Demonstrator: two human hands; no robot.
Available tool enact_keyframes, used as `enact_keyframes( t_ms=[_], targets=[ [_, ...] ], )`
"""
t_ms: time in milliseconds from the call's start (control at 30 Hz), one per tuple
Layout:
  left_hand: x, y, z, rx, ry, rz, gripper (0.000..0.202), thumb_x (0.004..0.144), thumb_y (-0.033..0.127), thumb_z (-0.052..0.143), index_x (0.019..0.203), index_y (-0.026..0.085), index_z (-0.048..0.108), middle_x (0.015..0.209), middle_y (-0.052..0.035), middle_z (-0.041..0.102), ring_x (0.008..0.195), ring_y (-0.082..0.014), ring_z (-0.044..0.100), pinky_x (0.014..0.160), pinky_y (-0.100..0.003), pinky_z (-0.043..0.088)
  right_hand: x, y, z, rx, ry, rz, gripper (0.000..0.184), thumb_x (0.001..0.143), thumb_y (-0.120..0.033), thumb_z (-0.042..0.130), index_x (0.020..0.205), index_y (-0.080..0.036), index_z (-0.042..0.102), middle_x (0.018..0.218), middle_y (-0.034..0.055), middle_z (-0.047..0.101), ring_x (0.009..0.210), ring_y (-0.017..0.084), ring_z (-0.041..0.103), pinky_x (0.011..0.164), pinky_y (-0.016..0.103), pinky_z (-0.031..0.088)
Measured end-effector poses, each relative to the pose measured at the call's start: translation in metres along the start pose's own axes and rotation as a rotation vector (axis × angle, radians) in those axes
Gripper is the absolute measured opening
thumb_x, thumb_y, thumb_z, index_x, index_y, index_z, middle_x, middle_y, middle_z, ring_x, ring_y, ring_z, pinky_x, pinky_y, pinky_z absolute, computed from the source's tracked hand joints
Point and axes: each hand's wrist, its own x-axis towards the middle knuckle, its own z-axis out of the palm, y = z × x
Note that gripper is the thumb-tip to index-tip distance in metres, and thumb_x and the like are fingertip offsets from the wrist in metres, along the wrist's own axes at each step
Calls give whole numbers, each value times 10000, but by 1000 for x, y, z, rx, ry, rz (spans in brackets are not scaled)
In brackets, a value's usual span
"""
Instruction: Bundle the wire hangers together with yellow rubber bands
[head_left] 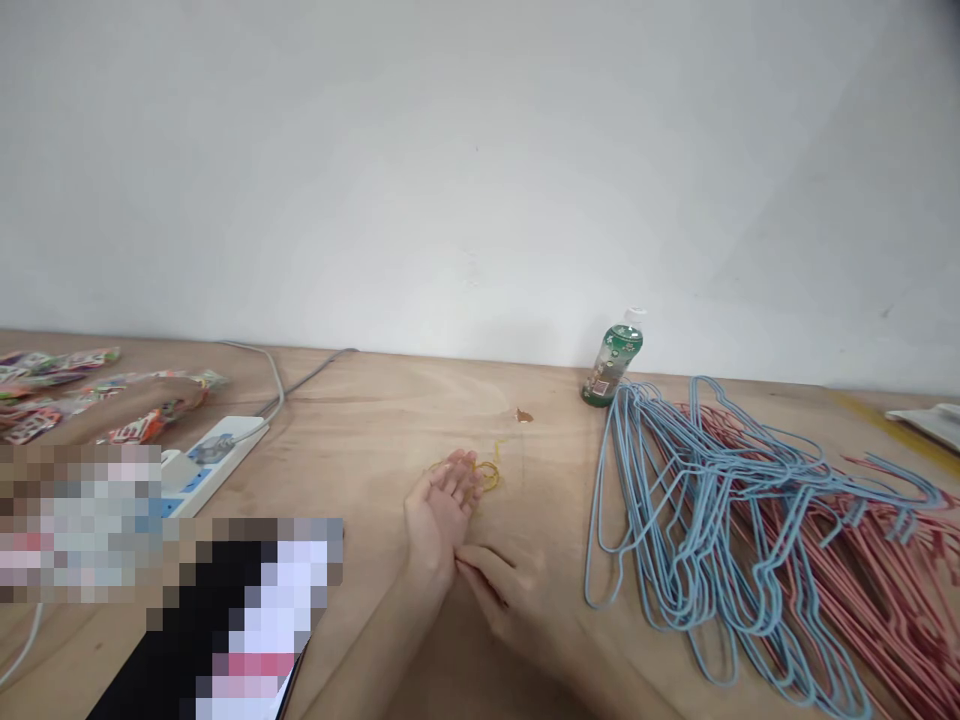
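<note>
My left hand (444, 510) lies palm up over the wooden tabletop (360, 420), its fingers spread a little and loosely curled. Thin yellow loops that look like rubber bands (491, 470) show behind and just to the right of those fingertips; I cannot tell whether the fingers touch them. My right hand (517, 590) comes in from the other side, thumb and forefinger brought close together against the inside of my left wrist. Whether they pinch anything there I cannot tell.

Beyond the loops is a small brown patch (523, 416) on the wood. To my right, blue hangers (739, 480) lie in a tangled heap, partly over pink hangers (862, 590). A green-labelled bottle (615, 355) with a white cap stands just behind the heap, near the pale wall (450, 180). On my left are a white power strip (251, 428) with plugs in it, colourful plastic packets (135, 425), and, nearer me, a device with a lit screen (300, 570), largely pixelated.
</note>
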Motion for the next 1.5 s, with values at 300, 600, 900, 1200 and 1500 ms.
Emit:
enact_keyframes(
  t_ms=[300,600,900,1200,1500],
  targets=[
    [1,-2,-2,-7,-14,10,290,791,200,505,1048,145,625,1132,-123,648,855,-176,655,679,-263,527,0,-1,-3,-88,42,-104,221,919,-154,457,1045,-216,629,846,72,684,733,155,655,675,249,502],
    [-2,-2,0,-5,-3,-6,284,808,202,489,1048,144,630,1118,-117,653,829,-166,652,658,-253,535,4,-4,-8,-106,25,-97,247,934,-163,420,1028,-216,642,830,73,686,722,159,657,681,258,519],
    [-3,-1,1,-7,-4,5,255,812,191,488,1018,136,628,1118,-118,644,825,-163,649,651,-252,533,1,0,-5,-81,26,-68,249,949,-188,416,1030,-210,651,851,75,686,756,156,655,706,263,526],
    [-2,-1,0,-11,1,-3,256,814,185,485,1026,126,615,1100,-115,644,807,-166,651,642,-252,528,1,1,-5,-116,54,-117,215,936,-179,454,1055,-194,632,870,67,694,768,144,663,708,243,533],
    [1,-4,-1,-11,4,-8,281,824,200,468,1051,120,613,1148,-122,629,839,-173,652,635,-250,530,4,-1,-6,-176,81,-147,199,937,-169,451,971,-182,647,816,61,689,730,140,661,678,233,532]
  ],
)
